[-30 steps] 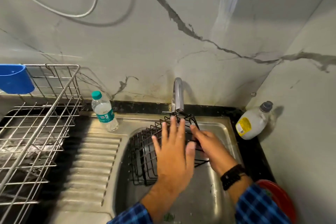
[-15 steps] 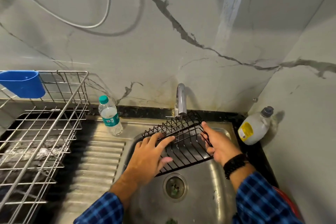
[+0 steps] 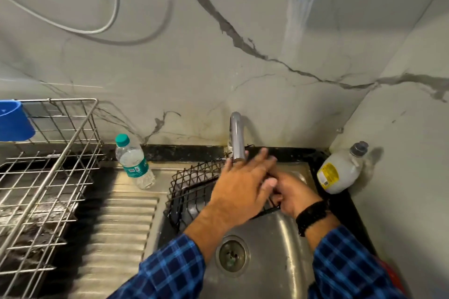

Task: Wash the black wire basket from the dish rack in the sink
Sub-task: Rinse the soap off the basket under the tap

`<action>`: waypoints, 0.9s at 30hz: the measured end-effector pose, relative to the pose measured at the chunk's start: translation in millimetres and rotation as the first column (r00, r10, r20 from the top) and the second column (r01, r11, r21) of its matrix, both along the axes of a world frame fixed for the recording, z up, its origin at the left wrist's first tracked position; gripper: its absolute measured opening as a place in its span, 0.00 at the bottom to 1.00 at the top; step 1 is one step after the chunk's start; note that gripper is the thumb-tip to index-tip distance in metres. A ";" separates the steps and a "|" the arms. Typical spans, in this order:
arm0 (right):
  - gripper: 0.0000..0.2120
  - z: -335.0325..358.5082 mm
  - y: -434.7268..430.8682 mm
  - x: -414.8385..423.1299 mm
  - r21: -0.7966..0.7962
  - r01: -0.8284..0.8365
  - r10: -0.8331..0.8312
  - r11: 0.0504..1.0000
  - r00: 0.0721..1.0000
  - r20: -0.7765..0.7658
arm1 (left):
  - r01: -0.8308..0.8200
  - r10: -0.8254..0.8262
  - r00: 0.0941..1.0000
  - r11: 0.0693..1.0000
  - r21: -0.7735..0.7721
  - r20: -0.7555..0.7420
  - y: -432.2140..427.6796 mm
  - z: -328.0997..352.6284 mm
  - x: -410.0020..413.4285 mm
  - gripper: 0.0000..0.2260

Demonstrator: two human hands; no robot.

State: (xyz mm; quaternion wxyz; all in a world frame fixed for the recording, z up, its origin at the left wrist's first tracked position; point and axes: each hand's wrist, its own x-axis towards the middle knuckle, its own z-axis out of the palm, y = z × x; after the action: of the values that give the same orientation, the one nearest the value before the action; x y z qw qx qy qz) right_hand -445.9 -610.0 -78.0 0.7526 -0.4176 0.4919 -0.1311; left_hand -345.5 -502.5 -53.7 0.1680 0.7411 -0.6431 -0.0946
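The black wire basket [image 3: 192, 192] is tilted over the steel sink [image 3: 272, 250], under the chrome tap [image 3: 237, 138]. My left hand [image 3: 245, 184] lies across the basket's right part with straight fingers reaching toward the tap spout. My right hand [image 3: 294, 194] grips the basket's right rim, fingers curled round the wire; the left hand partly covers it. The basket's right half is hidden by both hands.
A steel dish rack [image 3: 46, 177] with a blue cup [image 3: 13, 120] stands at the left. A water bottle [image 3: 134, 165] sits on the ribbed drainboard [image 3: 121, 233]. A soap bottle [image 3: 340, 170] stands in the right corner. The drain [image 3: 232, 255] is below my arms.
My left hand has moved from the basket's left rim across to its right part near the tap. The basket has shifted slightly left and lower. My right hand keeps its grip.
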 end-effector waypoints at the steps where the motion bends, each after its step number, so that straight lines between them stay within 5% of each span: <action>1: 0.15 0.2 4.7 1.2 0.003 -0.007 0.006 1.000 1.000 0.026 | 0.104 -0.104 0.994 0.995 0.009 0.033 -5.8 -0.5 -1.2 0.24; 4: 0.13 -3.2 9.1 0.4 -0.018 0.004 -0.004 1.000 1.000 0.003 | 0.225 -0.225 0.974 0.974 0.007 0.037 -7.6 -9.0 17.4 0.22; 8: 0.17 -3.4 11.7 0.8 -0.005 -0.002 0.001 1.000 0.992 -0.124 | 0.052 -0.035 0.935 0.998 0.039 -0.354 21.9 -24.7 53.8 0.19; 15: 0.12 2.0 17.7 -16.6 0.007 0.098 -0.096 0.995 0.987 -0.125 | -0.164 0.214 0.901 0.973 0.160 -0.378 70.6 -75.4 74.3 0.20; 17: 0.11 6.0 13.9 -32.2 -0.011 0.139 -0.139 0.990 0.985 -0.106 | -0.253 0.350 0.825 0.931 0.264 -0.443 91.2 -92.8 82.3 0.21; 21: 0.13 19.8 16.5 -64.4 -0.049 0.221 -0.224 0.974 0.970 -0.097 | -0.433 0.564 0.525 0.822 0.370 -0.637 110.8 -99.5 62.9 0.32; 27: 0.16 21.8 42.0 -110.6 -0.173 0.246 -0.266 0.954 0.959 -0.101 | -0.521 0.536 0.574 0.822 0.229 -0.619 90.9 -58.7 62.8 0.10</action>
State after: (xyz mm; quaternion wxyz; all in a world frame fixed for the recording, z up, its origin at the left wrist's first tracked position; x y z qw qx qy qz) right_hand -556.5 -568.0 -56.1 0.6617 -0.4160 0.5756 -0.2404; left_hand -282.7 -411.6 -112.5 0.3956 0.8176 -0.2896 -0.3019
